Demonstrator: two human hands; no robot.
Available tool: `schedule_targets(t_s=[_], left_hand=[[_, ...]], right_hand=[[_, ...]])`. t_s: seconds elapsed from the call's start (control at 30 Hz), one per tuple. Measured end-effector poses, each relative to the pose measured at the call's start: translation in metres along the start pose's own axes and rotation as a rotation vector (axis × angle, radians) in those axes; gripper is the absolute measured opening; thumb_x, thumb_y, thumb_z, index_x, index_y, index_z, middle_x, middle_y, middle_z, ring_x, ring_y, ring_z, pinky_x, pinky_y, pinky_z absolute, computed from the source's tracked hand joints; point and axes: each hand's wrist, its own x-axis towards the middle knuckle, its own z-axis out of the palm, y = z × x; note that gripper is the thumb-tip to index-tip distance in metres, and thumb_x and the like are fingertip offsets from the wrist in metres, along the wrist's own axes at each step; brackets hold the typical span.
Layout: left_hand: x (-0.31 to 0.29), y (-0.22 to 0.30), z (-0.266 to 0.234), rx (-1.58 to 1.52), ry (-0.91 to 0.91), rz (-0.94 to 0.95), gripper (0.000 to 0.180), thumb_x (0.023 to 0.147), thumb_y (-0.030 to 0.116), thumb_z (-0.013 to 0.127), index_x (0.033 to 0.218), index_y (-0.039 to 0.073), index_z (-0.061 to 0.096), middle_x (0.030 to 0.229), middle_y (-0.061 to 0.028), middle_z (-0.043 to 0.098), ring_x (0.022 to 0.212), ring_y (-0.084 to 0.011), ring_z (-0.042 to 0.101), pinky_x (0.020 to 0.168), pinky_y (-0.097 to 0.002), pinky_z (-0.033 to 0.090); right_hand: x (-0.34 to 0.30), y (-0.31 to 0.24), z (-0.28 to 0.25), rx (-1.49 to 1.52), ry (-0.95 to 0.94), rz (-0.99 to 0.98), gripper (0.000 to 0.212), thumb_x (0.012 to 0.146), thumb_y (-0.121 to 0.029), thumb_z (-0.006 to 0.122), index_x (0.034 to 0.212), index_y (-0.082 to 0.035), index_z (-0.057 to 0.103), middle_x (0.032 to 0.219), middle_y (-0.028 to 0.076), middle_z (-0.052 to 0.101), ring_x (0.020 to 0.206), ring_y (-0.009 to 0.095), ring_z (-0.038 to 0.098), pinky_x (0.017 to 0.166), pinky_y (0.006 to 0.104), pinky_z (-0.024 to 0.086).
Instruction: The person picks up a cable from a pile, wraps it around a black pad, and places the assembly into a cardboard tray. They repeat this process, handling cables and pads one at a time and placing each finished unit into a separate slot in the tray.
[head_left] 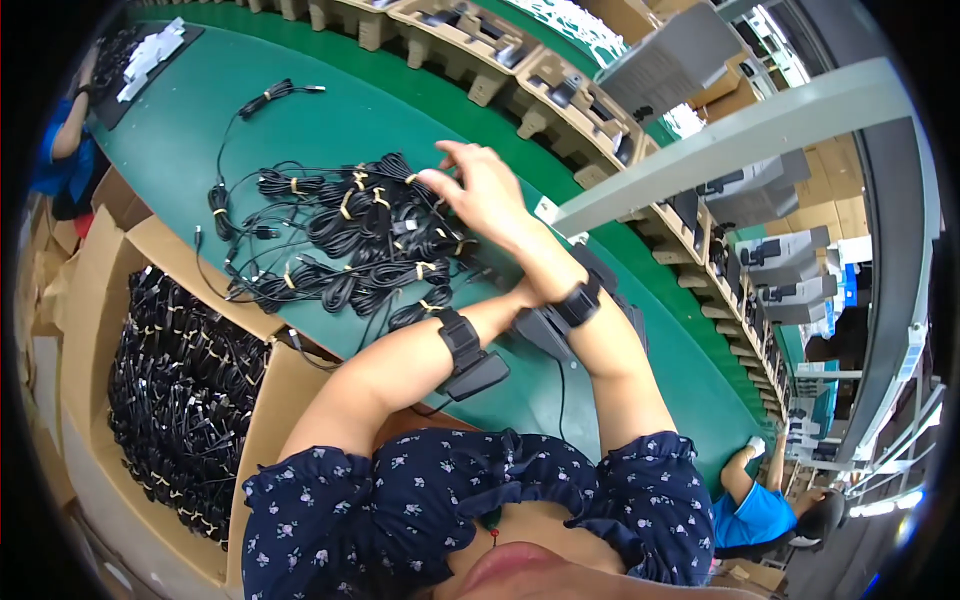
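A heap of black cables (375, 225), each coil tied with a tan band, lies on the green table. At its far right edge is my right hand (483, 190), thumb and fingers apart, with nothing visible in it. My arms cross: the left forearm passes beneath the right one. Of my left hand (527, 291) only the part near the wrist shows; the right forearm hides its fingers. Black box-shaped devices (602, 272) sit just past the right forearm, partly covered by it. One tied cable (268, 97) lies apart from the heap, farther off.
An open cardboard box (262, 375) full of tied black cables stands left of the table. Beyond the green table (370, 90), moulded trays (560, 90) holding black parts line up. A grey metal beam (740, 140) slants overhead at right. Co-workers sit far left and lower right.
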Motion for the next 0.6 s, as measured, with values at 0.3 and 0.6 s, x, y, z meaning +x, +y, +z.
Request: schedule_targets(t_s=[0.3, 0.6], left_hand=[[0.010, 0.062, 0.035, 0.399, -0.061, -0.025, 0.039, 0.088, 0.026, 0.050, 0.116, 0.000, 0.044, 0.114, -0.0143, 0.052, 0.108, -0.0197, 0.049, 0.091, -0.0322, 0.040], [0.018, 0.144, 0.070, 1.018, 0.295, 0.803, 0.031, 0.072, 0.002, 0.063, 0.101, 0.004, 0.051, 0.103, -0.0152, 0.054, 0.095, -0.0289, 0.054, 0.082, -0.0394, 0.043]], right_hand=[[-0.006, 0.009, -0.033, -0.105, 0.052, -0.033, 0.029, 0.074, -0.026, 0.065, 0.099, -0.011, 0.060, 0.085, 0.010, 0.064, 0.080, 0.027, 0.060, 0.070, 0.0368, 0.046], [-0.125, 0.061, -0.171, -0.280, 0.530, 0.290, 0.028, 0.077, -0.018, 0.066, 0.101, -0.007, 0.056, 0.082, 0.008, 0.065, 0.077, 0.018, 0.063, 0.066, 0.0283, 0.048]])
